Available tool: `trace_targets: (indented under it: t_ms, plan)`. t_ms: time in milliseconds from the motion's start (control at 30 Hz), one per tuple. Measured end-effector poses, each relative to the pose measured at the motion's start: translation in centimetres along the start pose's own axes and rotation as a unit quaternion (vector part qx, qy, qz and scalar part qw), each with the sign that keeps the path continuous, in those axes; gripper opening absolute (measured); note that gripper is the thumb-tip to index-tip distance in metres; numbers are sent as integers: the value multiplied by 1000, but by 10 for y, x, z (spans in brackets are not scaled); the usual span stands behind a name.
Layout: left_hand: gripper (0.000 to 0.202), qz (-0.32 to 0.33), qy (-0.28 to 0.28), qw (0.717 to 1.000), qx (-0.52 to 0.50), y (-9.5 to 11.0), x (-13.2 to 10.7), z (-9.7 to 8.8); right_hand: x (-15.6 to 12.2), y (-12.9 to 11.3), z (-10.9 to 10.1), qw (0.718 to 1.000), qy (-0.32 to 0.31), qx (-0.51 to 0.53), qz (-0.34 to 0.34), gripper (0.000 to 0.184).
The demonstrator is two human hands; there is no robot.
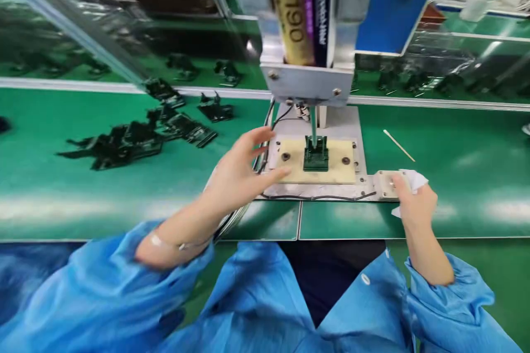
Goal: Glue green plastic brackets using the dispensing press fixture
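I count one dark part [315, 154] on one beige plate [331, 172] with two screws [285, 156], between my left hand [238, 174] and right hand [414, 204]. The right hand holds one white cloth [417, 179]; beyond it lies one thin stick [398, 145]. Left of the left hand are at least five black parts [124, 143], blurred.

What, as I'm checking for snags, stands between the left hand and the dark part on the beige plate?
Nothing visible sideways: only bare plate with a screw lies between the left hand and the part. From above, the nozzle sits right over the part.
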State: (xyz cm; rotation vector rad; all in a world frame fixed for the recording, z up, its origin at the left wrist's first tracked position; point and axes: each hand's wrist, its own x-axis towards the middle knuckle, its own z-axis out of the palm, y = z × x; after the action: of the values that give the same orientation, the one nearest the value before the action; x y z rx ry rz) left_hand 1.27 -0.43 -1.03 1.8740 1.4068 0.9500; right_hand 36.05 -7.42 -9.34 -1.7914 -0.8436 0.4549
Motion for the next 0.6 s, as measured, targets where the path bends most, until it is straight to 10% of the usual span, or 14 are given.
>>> trace_targets:
  t_ms: [100,200,433,600]
  plan:
    - [110,-11,-113,992,-59,5,31,28,-1,1,-4,999,29,-17,-26,62]
    - [90,-30,-178,977,-110,11,49,40,-2,3,-4,998,37,-20,-38,60]
    - [55,-126,-194,963,-135,35,46,25,-4,2,-3,999,36,3,-29,54]
    - [62,-206,-313,926,-51,44,36,17,-2,5,-3,999,35,7,-33,55]
